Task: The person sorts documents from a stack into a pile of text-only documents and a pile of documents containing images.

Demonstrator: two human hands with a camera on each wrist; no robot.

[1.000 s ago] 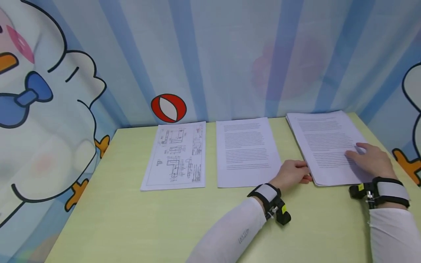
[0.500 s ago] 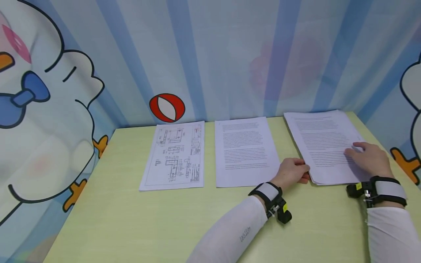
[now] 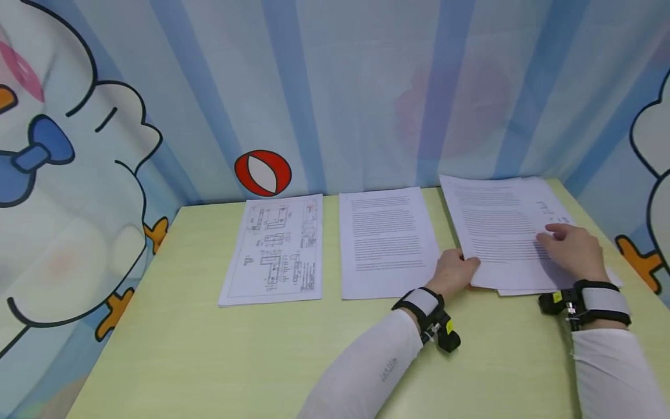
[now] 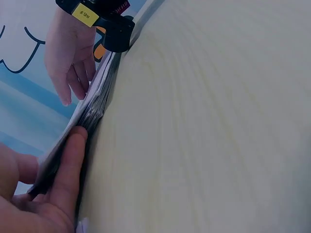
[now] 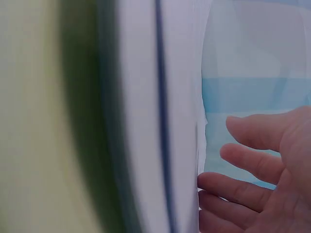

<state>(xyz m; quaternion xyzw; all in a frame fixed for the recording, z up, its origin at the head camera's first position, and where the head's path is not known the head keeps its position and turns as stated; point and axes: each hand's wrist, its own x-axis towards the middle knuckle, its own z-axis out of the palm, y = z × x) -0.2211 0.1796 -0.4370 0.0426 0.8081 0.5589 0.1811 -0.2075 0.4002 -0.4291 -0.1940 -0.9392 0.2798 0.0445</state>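
Observation:
At the table's right stands a stack of paper (image 3: 534, 288), its upper text sheets (image 3: 484, 224) lying shifted left over the sheets below. My left hand (image 3: 454, 273) pinches the near left corner of these upper sheets, thumb above and fingers underneath. The left wrist view shows the fingers (image 4: 68, 170) slipped beneath the lifted paper edge. My right hand (image 3: 573, 253) rests on the stack's right part with relaxed fingers; in the right wrist view some of its fingertips (image 5: 206, 180) touch the paper. Beside that hand, a strip of a sheet with small drawings (image 3: 546, 206) shows.
Left of the stack lies a text page (image 3: 387, 233), its lower right corner close to my left hand. Farther left is a page of technical drawings (image 3: 274, 250). The pale yellow table (image 3: 235, 361) ends at a striped cartoon curtain (image 3: 361, 105) behind.
The upper text sheets have slid left with my left hand, which now pinches their corner. A sheet with drawings has come into sight beneath. The right hand has shifted slightly left.

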